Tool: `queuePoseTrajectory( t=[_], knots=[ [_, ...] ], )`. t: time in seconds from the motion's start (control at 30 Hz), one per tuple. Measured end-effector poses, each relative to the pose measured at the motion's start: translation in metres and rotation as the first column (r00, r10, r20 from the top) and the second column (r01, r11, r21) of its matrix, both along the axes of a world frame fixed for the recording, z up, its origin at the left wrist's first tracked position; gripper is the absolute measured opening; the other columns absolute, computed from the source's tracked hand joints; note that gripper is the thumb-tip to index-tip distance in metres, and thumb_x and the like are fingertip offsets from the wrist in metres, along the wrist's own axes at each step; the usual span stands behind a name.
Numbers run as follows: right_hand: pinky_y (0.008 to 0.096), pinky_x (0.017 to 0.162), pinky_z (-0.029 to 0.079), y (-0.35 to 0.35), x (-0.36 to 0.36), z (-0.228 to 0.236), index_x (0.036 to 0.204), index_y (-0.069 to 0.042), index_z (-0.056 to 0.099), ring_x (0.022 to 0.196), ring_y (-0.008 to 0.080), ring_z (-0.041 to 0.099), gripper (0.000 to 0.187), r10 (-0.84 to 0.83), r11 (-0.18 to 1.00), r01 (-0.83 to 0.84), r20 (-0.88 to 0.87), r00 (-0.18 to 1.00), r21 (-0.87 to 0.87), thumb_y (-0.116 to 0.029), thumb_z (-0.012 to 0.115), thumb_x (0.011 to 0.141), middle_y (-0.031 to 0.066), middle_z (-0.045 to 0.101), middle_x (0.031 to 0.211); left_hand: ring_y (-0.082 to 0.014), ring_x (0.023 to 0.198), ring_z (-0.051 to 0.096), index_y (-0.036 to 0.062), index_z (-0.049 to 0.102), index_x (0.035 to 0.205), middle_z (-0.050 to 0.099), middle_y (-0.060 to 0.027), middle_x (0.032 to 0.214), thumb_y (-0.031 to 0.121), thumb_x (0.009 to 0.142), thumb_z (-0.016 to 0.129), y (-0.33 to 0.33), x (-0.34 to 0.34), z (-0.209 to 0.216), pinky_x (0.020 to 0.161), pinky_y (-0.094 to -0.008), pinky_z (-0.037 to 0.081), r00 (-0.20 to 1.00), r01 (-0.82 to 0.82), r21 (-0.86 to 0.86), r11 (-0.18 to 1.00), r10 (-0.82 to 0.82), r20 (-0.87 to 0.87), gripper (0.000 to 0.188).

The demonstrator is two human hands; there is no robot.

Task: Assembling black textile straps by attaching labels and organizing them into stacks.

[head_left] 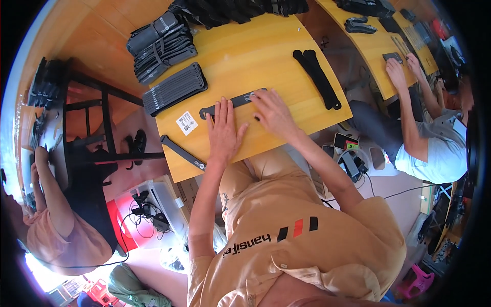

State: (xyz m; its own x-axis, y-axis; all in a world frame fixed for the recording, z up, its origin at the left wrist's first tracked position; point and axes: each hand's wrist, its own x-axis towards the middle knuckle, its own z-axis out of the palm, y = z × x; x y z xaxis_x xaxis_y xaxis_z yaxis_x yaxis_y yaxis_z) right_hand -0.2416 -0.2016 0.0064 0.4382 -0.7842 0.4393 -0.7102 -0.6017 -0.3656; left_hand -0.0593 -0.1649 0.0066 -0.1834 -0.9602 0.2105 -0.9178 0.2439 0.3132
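A flat dark grey strap (239,101) with rounded ends lies across the middle of the yellow table (240,56). My left hand (224,130) rests flat over its left part, fingers stretched out and thumb apart. At its right end, my right hand (277,116) touches it with slightly bent fingers, the thumb held away from them. Left of my left hand is a white printed label (186,123). Another dark strap (182,152) lies slanted along the table's near left edge. A neat stack of similar straps (175,88) sits at the left.
Bundled straps (161,46) are piled at the far left, with more black bundles (220,10) along the far edge. Two long black straps (318,79) lie at the right. Other people work at side tables, one person's hand (395,73) at the right. Cables (148,212) lie in a box below.
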Motion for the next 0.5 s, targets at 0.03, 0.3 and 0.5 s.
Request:
queuePoseTrajectory(
  t=[0.03, 0.3, 0.5],
  knots=[
    [0.0445, 0.099, 0.034, 0.002, 0.002, -0.005, 0.113, -0.001, 0.052, 0.114, 0.0278, 0.044, 0.042, 0.002, 1.0, -0.002, 0.001, 1.0, -0.007, -0.016, 0.064, 0.076, 0.0136, 0.05, 0.118, -0.0292, 0.134, 0.02, 0.0004, 0.028, 0.137, 0.024, -0.0149, 0.144, 0.04, 0.084, 0.052, 0.0, -0.001, -0.003, 0.107, -0.0503, 0.014, 0.998, 0.011, 0.045, 0.999, -0.013, 0.058, 0.07],
    [0.0451, 0.107, 0.022, 0.005, 0.0, -0.013, 0.128, -0.001, 0.04, 0.126, 0.0264, 0.034, 0.055, -0.01, 0.997, 0.02, -0.139, 0.99, 0.077, -0.028, 0.057, 0.083, 0.0128, 0.041, 0.131, -0.0282, 0.134, 0.021, 0.0018, 0.028, 0.138, 0.023, -0.0143, 0.145, 0.046, 0.085, 0.05, -0.003, 0.004, -0.011, 0.106, -0.0511, 0.015, 0.996, 0.032, 0.015, 0.999, -0.033, 0.085, 0.072],
    [0.0476, 0.106, 0.022, 0.011, 0.002, -0.017, 0.129, -0.003, 0.039, 0.127, 0.0258, 0.033, 0.054, -0.021, 0.996, 0.034, -0.148, 0.989, 0.087, -0.027, 0.057, 0.084, 0.0116, 0.038, 0.133, -0.0315, 0.133, 0.022, -0.0001, 0.032, 0.135, 0.024, -0.0166, 0.144, 0.036, 0.084, 0.055, -0.002, 0.011, -0.013, 0.107, -0.0468, 0.018, 0.997, -0.01, 0.027, 1.0, 0.012, -0.082, 0.066]
  ],
)
